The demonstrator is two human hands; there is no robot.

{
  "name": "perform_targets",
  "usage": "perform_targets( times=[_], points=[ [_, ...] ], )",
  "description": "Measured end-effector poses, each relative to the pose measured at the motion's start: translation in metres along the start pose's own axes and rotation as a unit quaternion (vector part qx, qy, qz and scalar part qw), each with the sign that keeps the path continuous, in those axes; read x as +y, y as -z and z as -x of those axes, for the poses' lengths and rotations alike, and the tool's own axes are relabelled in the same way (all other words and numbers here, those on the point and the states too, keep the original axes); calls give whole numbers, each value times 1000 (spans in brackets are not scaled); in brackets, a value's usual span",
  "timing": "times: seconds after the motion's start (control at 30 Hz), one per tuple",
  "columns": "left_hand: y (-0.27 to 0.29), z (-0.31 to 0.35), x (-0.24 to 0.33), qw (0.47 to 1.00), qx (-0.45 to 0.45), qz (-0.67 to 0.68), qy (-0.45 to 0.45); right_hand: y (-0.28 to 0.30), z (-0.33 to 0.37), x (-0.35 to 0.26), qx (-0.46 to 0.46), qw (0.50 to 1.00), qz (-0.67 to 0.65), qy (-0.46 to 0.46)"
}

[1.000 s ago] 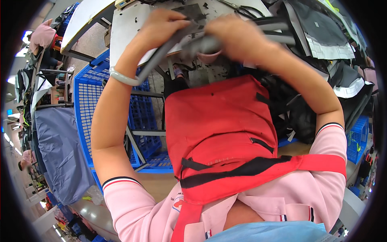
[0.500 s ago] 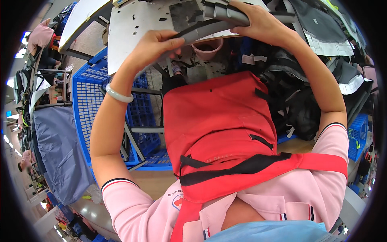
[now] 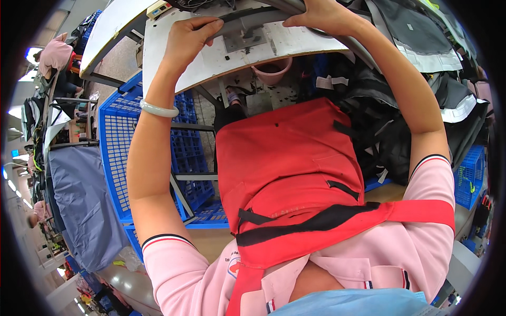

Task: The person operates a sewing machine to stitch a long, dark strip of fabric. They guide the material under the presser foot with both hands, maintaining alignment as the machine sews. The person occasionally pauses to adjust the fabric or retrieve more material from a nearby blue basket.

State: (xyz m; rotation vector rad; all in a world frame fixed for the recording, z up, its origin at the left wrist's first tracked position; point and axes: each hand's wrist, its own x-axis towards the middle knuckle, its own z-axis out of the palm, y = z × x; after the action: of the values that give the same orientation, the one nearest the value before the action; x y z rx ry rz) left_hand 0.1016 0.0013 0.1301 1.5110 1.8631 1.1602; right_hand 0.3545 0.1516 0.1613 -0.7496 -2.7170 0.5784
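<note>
A long grey fabric strip (image 3: pixel 247 22) with a black edge stretches between my two hands over the white worktable (image 3: pixel 171 63). My left hand (image 3: pixel 185 45) pinches the strip's left end between thumb and fingers. At the top edge of the view, my right hand (image 3: pixel 329 18) is closed around the strip further along, its fingertips partly cut off. More of the grey strip trails past the right hand, down toward the table's right edge. Beneath the strip, a dark metal plate (image 3: pixel 237 42) is set in the tabletop. Part of a dark machine (image 3: pixel 200 4) shows at the far edge.
A red apron (image 3: pixel 290 142) covers my lap. Blue plastic crates (image 3: pixel 118 152) stand at the left, beside metal table legs. Under the table is a pink bucket (image 3: pixel 273 76). Black fabric pieces (image 3: pixel 387 145) heap up at the right, below grey panels (image 3: pixel 411 31) with white edges.
Both hands have moved farther away over the table, carrying the strip toward the machine. My left hand has also shifted left, and more of the tabletop and metal plate now shows.
</note>
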Motion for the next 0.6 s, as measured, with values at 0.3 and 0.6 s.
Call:
perform_targets(
  times=[0.3, 0.6],
  points=[
    [4, -14, -9, 999, 5, 43, 6, -3, -20, 13, 38, 999, 13, 30],
    [5, -15, -37, 984, 98, 146, -26, -1, -12, -7, 43, 995, 87, -36]
  ],
)
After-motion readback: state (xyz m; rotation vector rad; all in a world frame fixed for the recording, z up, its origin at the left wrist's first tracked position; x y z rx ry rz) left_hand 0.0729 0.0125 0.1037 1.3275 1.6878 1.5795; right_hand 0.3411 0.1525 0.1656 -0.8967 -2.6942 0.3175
